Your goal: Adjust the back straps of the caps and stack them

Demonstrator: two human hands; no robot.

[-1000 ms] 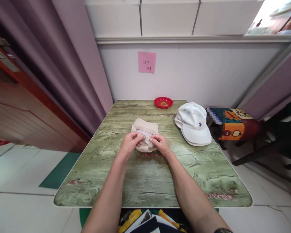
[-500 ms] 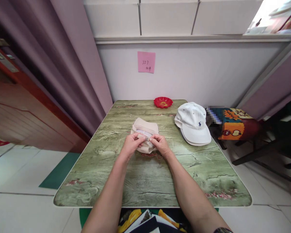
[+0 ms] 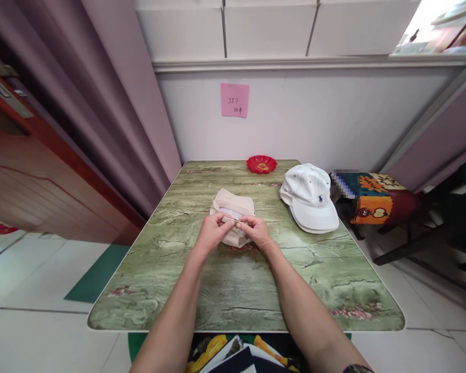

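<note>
A beige cap [image 3: 237, 199] lies upturned on the table, its brim toward the wall and its pale inside showing. My left hand [image 3: 213, 231] pinches the near edge of the cap, at what looks like its back strap, between thumb and fingers. From the other side, my right hand [image 3: 258, 231] pinches the same strap, and the fingertips of both hands almost meet. The fingers hide the exact fastening. To the right sits a white cap [image 3: 307, 186] with a small dark blue emblem, apparently stacked on another cap, its brim facing me.
The green wood-patterned table [image 3: 241, 295] stands against the wall. A red scalloped dish [image 3: 261, 164] is at its far edge. Beyond the right edge is a stool with a colourful cover [image 3: 384, 199]. A pink note [image 3: 235, 100] hangs on the wall.
My left fingers have shifted slightly toward my right hand, closing the small gap between the fingertips. The beige cap stays in about the same place.
</note>
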